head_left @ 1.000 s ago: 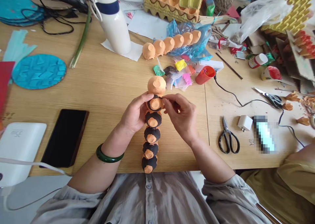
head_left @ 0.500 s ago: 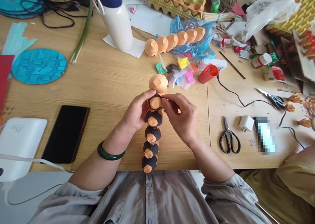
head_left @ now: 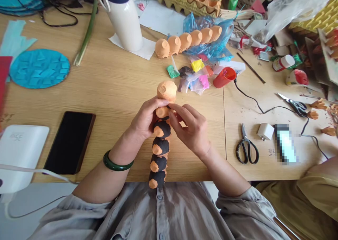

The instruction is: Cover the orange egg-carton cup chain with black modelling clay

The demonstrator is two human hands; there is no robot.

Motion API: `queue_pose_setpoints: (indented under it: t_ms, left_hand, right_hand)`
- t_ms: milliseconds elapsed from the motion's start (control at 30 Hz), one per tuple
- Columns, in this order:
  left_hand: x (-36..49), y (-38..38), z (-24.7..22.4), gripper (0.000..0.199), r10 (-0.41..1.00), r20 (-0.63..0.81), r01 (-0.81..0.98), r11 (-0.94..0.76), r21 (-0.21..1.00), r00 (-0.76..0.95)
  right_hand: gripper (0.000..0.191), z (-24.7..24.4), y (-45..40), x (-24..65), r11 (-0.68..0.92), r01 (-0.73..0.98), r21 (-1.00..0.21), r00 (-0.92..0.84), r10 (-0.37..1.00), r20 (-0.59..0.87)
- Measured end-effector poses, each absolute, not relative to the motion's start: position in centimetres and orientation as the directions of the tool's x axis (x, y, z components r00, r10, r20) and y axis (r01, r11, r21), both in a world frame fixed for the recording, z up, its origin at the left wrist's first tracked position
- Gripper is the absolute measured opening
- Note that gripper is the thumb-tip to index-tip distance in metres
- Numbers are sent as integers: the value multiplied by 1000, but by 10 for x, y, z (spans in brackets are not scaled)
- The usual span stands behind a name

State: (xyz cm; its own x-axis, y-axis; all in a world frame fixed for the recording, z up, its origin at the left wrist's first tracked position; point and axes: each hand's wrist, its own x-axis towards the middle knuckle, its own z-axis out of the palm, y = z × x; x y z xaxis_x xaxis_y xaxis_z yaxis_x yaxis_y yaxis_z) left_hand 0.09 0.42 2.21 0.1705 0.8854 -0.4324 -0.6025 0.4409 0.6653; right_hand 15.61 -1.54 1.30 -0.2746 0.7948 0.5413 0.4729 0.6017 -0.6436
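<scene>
An orange egg-carton strip (head_left: 167, 91) of several cups points from my chest toward the middle of the table. Black clay (head_left: 162, 128) covers most of the lower cups around their orange tips; the top cup is plain orange. My left hand (head_left: 148, 117) grips the strip from the left near its second cup, thumb on top. From the right, my right hand (head_left: 188, 125) is closed, its thumb and index finger pinching black clay at that second cup. The fingertips partly hide this clay. A second orange strip (head_left: 185, 42) lies farther back on a blue plastic bag (head_left: 221, 43).
Clay packets (head_left: 196, 79) and a red cup (head_left: 225, 77) lie beyond my hands. Black-handled scissors (head_left: 246, 146) and a white charger (head_left: 265, 131) are at right. At left are a phone (head_left: 70, 143), a power bank (head_left: 23, 155) and a blue oval (head_left: 39, 68). A white bottle (head_left: 125, 25) stands behind.
The strip has tilted and turned slightly, its near end shifting left. My right fingers have moved a little left and over the second cup's upper side.
</scene>
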Motion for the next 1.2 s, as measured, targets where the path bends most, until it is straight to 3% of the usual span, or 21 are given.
queue_pose_setpoints:
  t_ms: [333, 700, 1067, 1200]
  left_hand:
    - [3, 4, 19, 25, 882, -444, -586, 446, 676, 159]
    - [5, 6, 15, 25, 889, -457, -566, 357, 743, -39]
    - [7, 2, 14, 16, 933, -342, -518, 239, 822, -112]
    - [5, 5, 14, 21, 927, -362, -546, 257, 797, -93]
  right_hand:
    - [36, 11, -35, 150, 463, 418, -782, -201, 886, 418]
    - [52, 11, -45, 142, 447, 666, -597, -279, 892, 356]
    - [53, 22, -54, 138, 239, 630, -739, -195, 970, 148]
    - [53, 20, -53, 139, 174, 502, -847, -181, 979, 93]
